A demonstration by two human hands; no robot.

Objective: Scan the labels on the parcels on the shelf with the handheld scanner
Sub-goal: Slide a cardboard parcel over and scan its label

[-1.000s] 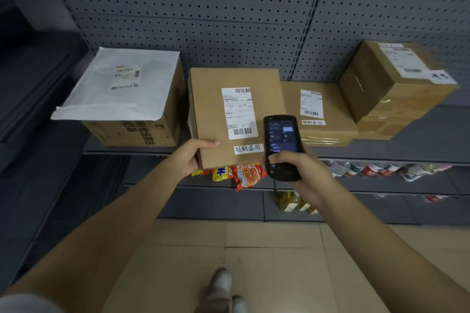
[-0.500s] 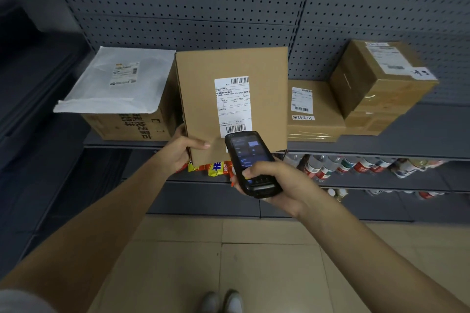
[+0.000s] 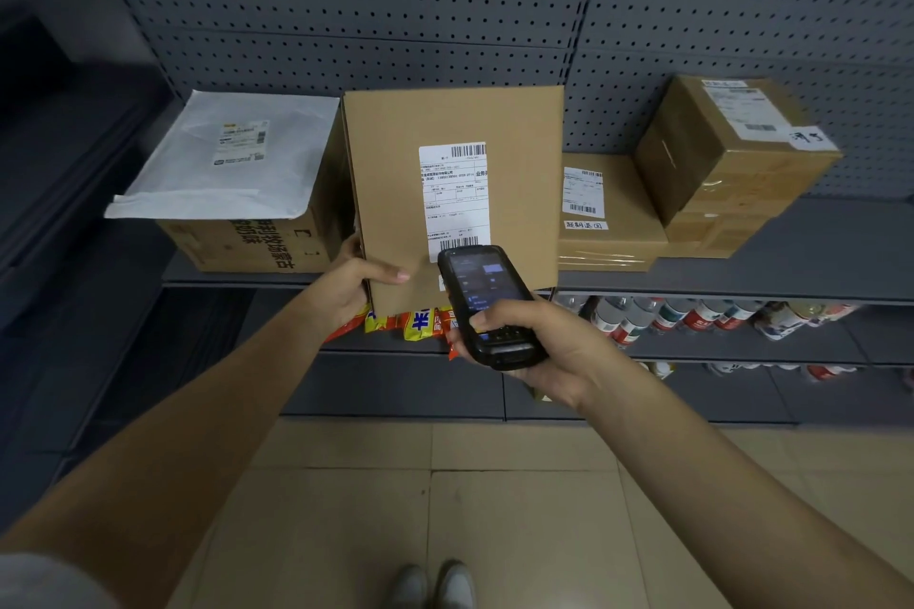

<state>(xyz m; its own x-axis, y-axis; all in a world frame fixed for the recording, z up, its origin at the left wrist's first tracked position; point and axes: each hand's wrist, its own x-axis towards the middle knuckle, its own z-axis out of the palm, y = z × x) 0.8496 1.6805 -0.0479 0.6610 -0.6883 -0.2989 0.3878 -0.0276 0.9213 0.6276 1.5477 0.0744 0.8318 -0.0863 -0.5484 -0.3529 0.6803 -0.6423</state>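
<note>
Where barcodes mark its label (image 3: 455, 198), scanner (image 3: 487, 307) faces the held parcel (image 3: 452, 193).

Setting: shop aisle used for parcel pickup. Grey pegboard backing (image 3: 445, 5) fills upper frame; metal shelf (image 3: 791, 277) carries labelled cardboard parcels (image 3: 608, 213); lower shelves hold snack packets (image 3: 420, 324) and bottled drinks (image 3: 692, 317); tiled floor (image 3: 519, 485) below.

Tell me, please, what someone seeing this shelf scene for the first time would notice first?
Most eye-catching is the flat cardboard parcel at the centre, tipped up by the left hand so its white shipping label faces the camera. Just below the label, the right hand holds the black handheld scanner. Next come a white mailer bag lying on a box at the left and stacked brown boxes at the right of the shelf.
</note>
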